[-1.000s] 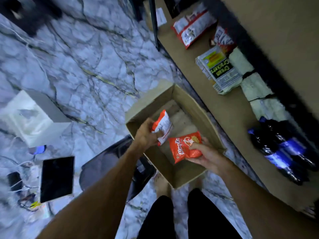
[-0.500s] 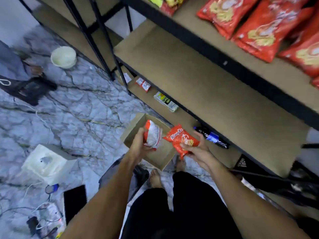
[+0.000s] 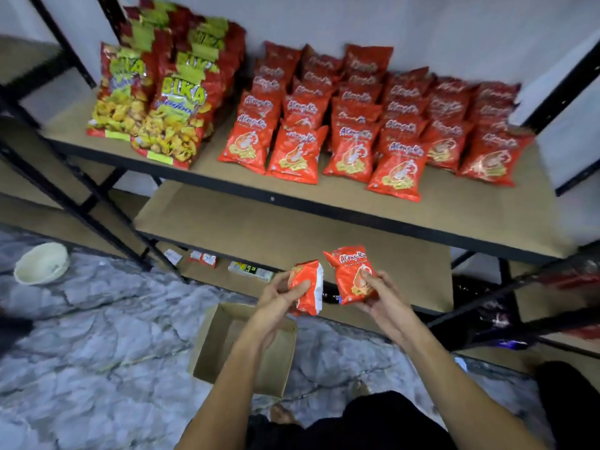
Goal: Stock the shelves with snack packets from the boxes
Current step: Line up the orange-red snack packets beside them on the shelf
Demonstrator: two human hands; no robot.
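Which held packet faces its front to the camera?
The right packet, held by the right hand, logo showing; the left packet, in the left hand, shows its white back.

Grey marble floor (image 3: 97, 336), pale wall (image 3: 422, 24), black-framed shelving (image 3: 276, 222)

Upper shelf (image 3: 454, 203): I log a bare front strip along edge, widest at centre-right of frame. Only narrow gap between yellow-red packets (image 3: 168, 125) and orange packet rows (image 3: 357, 131).
Middle shelf (image 3: 259, 219): board bare, open from front, upper shelf overhanging.
Obstacles I note: black diagonal brace (image 3: 107, 235) at left, black upright (image 3: 565, 86) upper right.
Open box (image 3: 211, 345) on floor, lower centre.
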